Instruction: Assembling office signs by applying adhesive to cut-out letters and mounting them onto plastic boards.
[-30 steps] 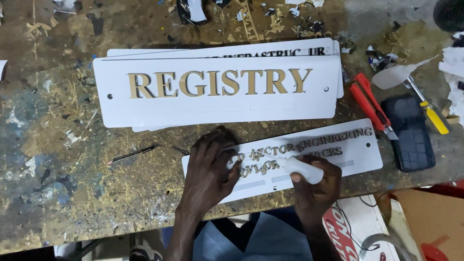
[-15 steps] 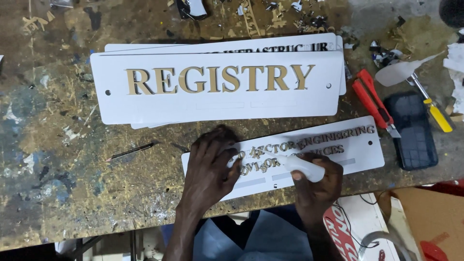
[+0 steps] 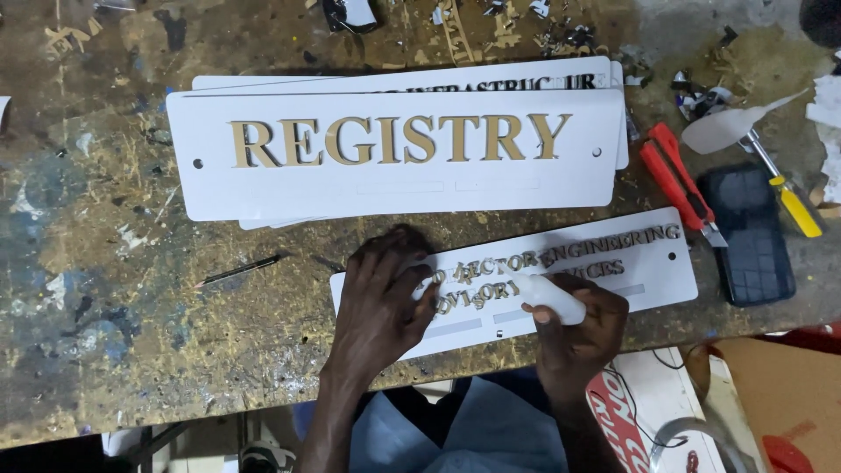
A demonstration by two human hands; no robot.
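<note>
The narrow white sign plate (image 3: 561, 276) lies low and centre-right on the worktop (image 3: 131, 289), its long axis rising toward the right. The left hand (image 3: 381, 302) presses flat on its left end, fingers spread, gripping nothing. The right hand (image 3: 574, 328), at the middle, is closed around a small white glue bottle (image 3: 547, 293), tip pointing up-left at the loose gold letters (image 3: 491, 278).

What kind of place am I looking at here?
Probably a sign-making workshop: white sign plates with gold cut-out letters stacked on a paint-stained workbench, and a red utility knife beside them.
</note>
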